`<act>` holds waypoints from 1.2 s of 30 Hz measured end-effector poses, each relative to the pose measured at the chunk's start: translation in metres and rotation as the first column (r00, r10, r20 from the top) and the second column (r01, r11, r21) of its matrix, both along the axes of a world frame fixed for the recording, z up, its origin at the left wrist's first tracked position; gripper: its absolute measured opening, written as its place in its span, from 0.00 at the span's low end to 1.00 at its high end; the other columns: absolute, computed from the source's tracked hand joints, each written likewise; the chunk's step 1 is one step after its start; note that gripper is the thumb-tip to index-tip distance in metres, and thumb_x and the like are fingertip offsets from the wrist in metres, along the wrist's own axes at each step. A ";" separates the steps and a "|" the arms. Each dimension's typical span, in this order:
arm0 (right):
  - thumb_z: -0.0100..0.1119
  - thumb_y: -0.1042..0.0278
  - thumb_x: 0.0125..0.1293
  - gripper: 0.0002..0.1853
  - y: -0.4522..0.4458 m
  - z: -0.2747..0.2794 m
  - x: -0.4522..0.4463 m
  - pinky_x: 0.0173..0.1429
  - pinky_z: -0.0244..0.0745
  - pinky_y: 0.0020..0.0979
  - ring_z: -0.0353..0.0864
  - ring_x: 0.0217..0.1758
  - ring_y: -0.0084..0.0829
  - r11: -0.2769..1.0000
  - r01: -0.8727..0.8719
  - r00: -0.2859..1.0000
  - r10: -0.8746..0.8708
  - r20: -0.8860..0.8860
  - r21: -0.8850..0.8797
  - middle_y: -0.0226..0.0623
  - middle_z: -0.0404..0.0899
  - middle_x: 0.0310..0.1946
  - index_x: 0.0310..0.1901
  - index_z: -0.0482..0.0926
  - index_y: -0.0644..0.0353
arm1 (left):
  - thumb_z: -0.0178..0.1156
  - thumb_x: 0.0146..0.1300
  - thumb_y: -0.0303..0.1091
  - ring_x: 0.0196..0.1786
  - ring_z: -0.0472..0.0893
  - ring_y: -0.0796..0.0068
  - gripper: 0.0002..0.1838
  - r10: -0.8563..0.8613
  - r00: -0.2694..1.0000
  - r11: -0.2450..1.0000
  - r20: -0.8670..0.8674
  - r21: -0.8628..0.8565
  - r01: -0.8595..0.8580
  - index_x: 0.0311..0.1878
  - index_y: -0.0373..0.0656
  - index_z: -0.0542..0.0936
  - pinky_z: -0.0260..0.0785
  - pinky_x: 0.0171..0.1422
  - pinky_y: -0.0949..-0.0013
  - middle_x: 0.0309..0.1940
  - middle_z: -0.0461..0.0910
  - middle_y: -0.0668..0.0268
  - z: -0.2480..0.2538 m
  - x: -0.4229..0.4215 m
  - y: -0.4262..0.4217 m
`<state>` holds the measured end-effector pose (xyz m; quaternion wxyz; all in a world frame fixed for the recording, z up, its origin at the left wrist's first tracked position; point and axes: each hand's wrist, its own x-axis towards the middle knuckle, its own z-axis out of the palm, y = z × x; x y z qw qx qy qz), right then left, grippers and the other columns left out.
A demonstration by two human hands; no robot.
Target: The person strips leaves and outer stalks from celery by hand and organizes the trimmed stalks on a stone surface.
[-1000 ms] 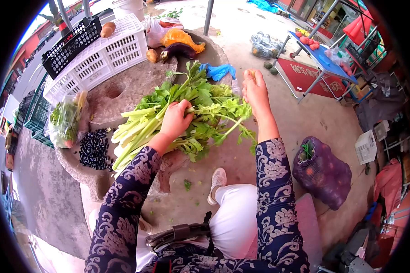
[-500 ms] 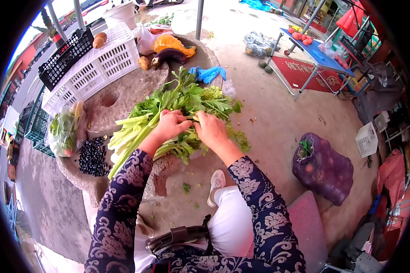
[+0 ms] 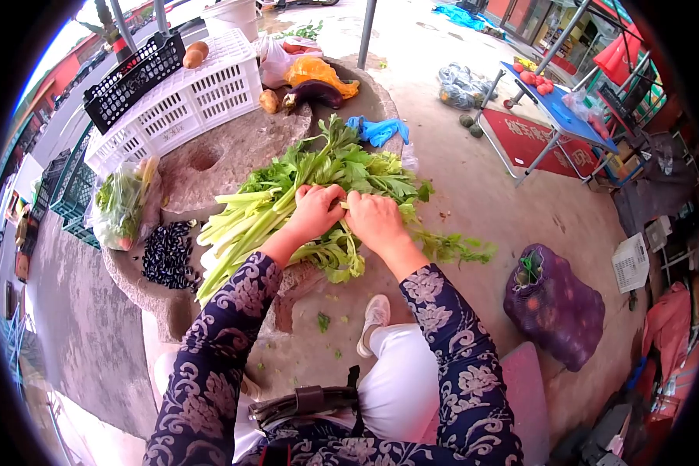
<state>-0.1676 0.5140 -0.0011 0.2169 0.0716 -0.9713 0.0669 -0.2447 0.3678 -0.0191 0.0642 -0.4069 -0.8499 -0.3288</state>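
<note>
A large pile of celery [image 3: 248, 213] lies on the stone slab [image 3: 233, 175], pale stalks toward the left and leaves toward the right. Over its middle, my left hand [image 3: 316, 213] is closed, fingers pinching a celery stalk. Close beside it, my right hand [image 3: 374, 223] is closed too, gripping celery at nearly the same spot. A leafy celery sprig [image 3: 454, 247] sticks out to the right, past my right hand. The fingertips are partly hidden among the stalks. Small leaf scraps [image 3: 323, 320] are scattered on the ground below.
Around the slab are a white crate [image 3: 210, 97], an eggplant [image 3: 316, 94], a blue glove [image 3: 377, 130], bagged vegetables [image 3: 120, 203] and a heap of small dark pieces [image 3: 168, 256]. A purple mesh sack [image 3: 555, 311] stands at right, a blue table [image 3: 559, 109] farther back.
Both hands have closed more tightly around the celery and drawn nearer each other. The leafy sprig now reaches farther right. The whole view has shifted slightly.
</note>
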 end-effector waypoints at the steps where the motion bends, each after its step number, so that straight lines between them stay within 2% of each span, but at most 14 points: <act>1: 0.55 0.64 0.58 0.08 -0.002 0.008 -0.001 0.33 0.77 0.42 0.83 0.29 0.42 0.999 0.011 0.999 -0.010 0.038 -0.047 0.44 0.80 0.23 0.32 0.73 0.60 | 0.55 0.58 0.38 0.42 0.77 0.62 0.08 -0.012 1.000 0.999 0.014 0.036 0.012 0.39 0.49 0.77 0.56 0.57 0.56 0.28 0.78 0.65 0.000 -0.001 -0.001; 6: 0.51 0.57 0.57 0.14 -0.006 0.012 -0.020 0.41 0.74 0.51 0.79 0.36 0.53 0.870 0.186 0.972 -0.094 0.217 -0.456 0.52 0.80 0.30 0.33 0.76 0.61 | 0.53 0.66 0.40 0.43 0.76 0.64 0.08 -0.012 0.996 0.999 0.093 0.034 0.009 0.42 0.48 0.74 0.57 0.56 0.59 0.33 0.77 0.65 0.002 -0.010 -0.004; 11: 0.47 0.56 0.60 0.19 -0.001 0.008 -0.038 0.46 0.73 0.50 0.79 0.39 0.57 0.743 0.426 0.905 -0.349 0.244 -0.516 0.59 0.79 0.33 0.37 0.78 0.66 | 0.56 0.64 0.41 0.45 0.74 0.64 0.08 -0.070 0.996 0.996 0.058 0.065 0.066 0.41 0.49 0.75 0.55 0.59 0.58 0.34 0.77 0.67 0.000 0.001 -0.006; 15: 0.45 0.58 0.65 0.17 0.028 0.049 -0.034 0.44 0.72 0.52 0.80 0.39 0.55 0.794 0.538 0.843 -0.509 0.177 -0.281 0.55 0.80 0.34 0.40 0.76 0.64 | 0.59 0.61 0.45 0.54 0.70 0.62 0.15 -0.223 0.975 0.975 -0.001 0.015 0.223 0.45 0.48 0.75 0.53 0.64 0.55 0.41 0.77 0.64 -0.004 0.009 -0.024; 18: 0.48 0.63 0.65 0.11 0.008 0.113 -0.026 0.44 0.71 0.49 0.81 0.38 0.51 0.930 0.365 0.927 -0.368 -0.072 -0.052 0.51 0.81 0.33 0.40 0.74 0.61 | 0.60 0.60 0.47 0.60 0.68 0.60 0.21 -0.164 0.972 0.982 -0.169 0.063 0.176 0.53 0.48 0.75 0.51 0.68 0.53 0.50 0.75 0.61 -0.003 0.018 -0.028; 20: 0.51 0.67 0.64 0.06 -0.028 0.149 -0.019 0.44 0.67 0.43 0.81 0.38 0.44 0.989 0.147 0.960 -0.136 -0.244 0.029 0.45 0.81 0.32 0.40 0.73 0.57 | 0.60 0.60 0.43 0.64 0.66 0.57 0.23 -0.086 0.963 0.992 -0.256 0.066 0.106 0.58 0.49 0.74 0.50 0.71 0.51 0.58 0.72 0.59 0.014 0.040 -0.047; 22: 0.46 0.68 0.66 0.06 -0.070 0.162 -0.021 0.45 0.63 0.41 0.78 0.35 0.37 1.000 -0.001 0.933 0.005 -0.359 0.012 0.38 0.78 0.27 0.36 0.73 0.57 | 0.60 0.58 0.32 0.57 0.71 0.57 0.12 0.131 0.926 0.967 -0.355 0.250 -0.041 0.47 0.48 0.80 0.55 0.66 0.52 0.49 0.76 0.60 0.037 0.058 -0.085; 25: 0.53 0.62 0.65 0.10 -0.132 0.132 -0.023 0.47 0.63 0.40 0.74 0.42 0.34 0.995 -0.093 0.957 0.098 -0.273 0.031 0.36 0.75 0.35 0.44 0.72 0.57 | 0.55 0.61 0.23 0.55 0.73 0.62 0.08 0.534 0.845 0.678 -0.016 0.606 -0.416 0.42 0.42 0.78 0.61 0.62 0.62 0.45 0.77 0.60 0.030 0.067 -0.160; 26: 0.54 0.59 0.65 0.14 -0.154 0.109 -0.021 0.47 0.63 0.41 0.72 0.44 0.35 0.995 -0.103 0.969 0.103 -0.224 0.012 0.37 0.74 0.37 0.47 0.72 0.57 | 0.53 0.63 0.23 0.54 0.73 0.65 0.08 0.579 0.804 0.551 0.131 0.664 -0.505 0.45 0.40 0.77 0.62 0.61 0.65 0.46 0.76 0.61 0.017 0.062 -0.184; 28: 0.56 0.51 0.63 0.24 -0.192 0.058 -0.009 0.54 0.62 0.44 0.68 0.53 0.40 0.989 -0.098 0.994 0.094 -0.047 -0.108 0.42 0.72 0.46 0.54 0.70 0.58 | 0.51 0.65 0.25 0.55 0.73 0.66 0.12 0.553 0.789 0.465 0.270 0.685 -0.560 0.52 0.37 0.74 0.61 0.63 0.67 0.49 0.75 0.61 0.010 0.056 -0.215; 30: 0.58 0.45 0.60 0.33 -0.204 0.019 -0.004 0.60 0.59 0.47 0.64 0.59 0.44 0.982 -0.136 0.988 0.124 -0.095 -0.129 0.46 0.69 0.54 0.60 0.67 0.59 | 0.51 0.66 0.27 0.57 0.72 0.65 0.14 0.555 0.795 0.564 0.245 0.592 -0.576 0.54 0.36 0.72 0.60 0.65 0.66 0.51 0.74 0.58 0.017 0.051 -0.223; 33: 0.56 0.55 0.63 0.21 -0.175 0.019 -0.013 0.62 0.60 0.44 0.68 0.57 0.42 0.910 -0.317 0.938 0.259 -0.233 -0.267 0.44 0.74 0.50 0.53 0.73 0.61 | 0.51 0.67 0.31 0.61 0.69 0.57 0.15 0.569 0.822 0.744 -0.021 0.439 -0.504 0.55 0.37 0.72 0.59 0.67 0.62 0.56 0.70 0.52 0.041 0.045 -0.201; 34: 0.56 0.58 0.63 0.18 -0.157 0.029 -0.016 0.61 0.61 0.43 0.70 0.55 0.42 0.871 -0.374 0.915 0.289 -0.283 -0.319 0.42 0.75 0.48 0.50 0.75 0.61 | 0.52 0.67 0.33 0.62 0.68 0.53 0.16 0.549 0.836 0.760 -0.014 0.426 -0.491 0.55 0.37 0.72 0.58 0.67 0.60 0.56 0.70 0.50 0.048 0.041 -0.185; 36: 0.54 0.70 0.59 0.08 -0.111 0.044 -0.026 0.56 0.66 0.39 0.74 0.46 0.38 0.897 -0.313 0.898 0.173 -0.405 -0.311 0.38 0.78 0.37 0.39 0.78 0.60 | 0.54 0.66 0.37 0.63 0.67 0.50 0.18 0.512 0.858 0.804 -0.036 0.371 -0.464 0.55 0.36 0.72 0.57 0.68 0.57 0.57 0.69 0.48 0.060 0.027 -0.142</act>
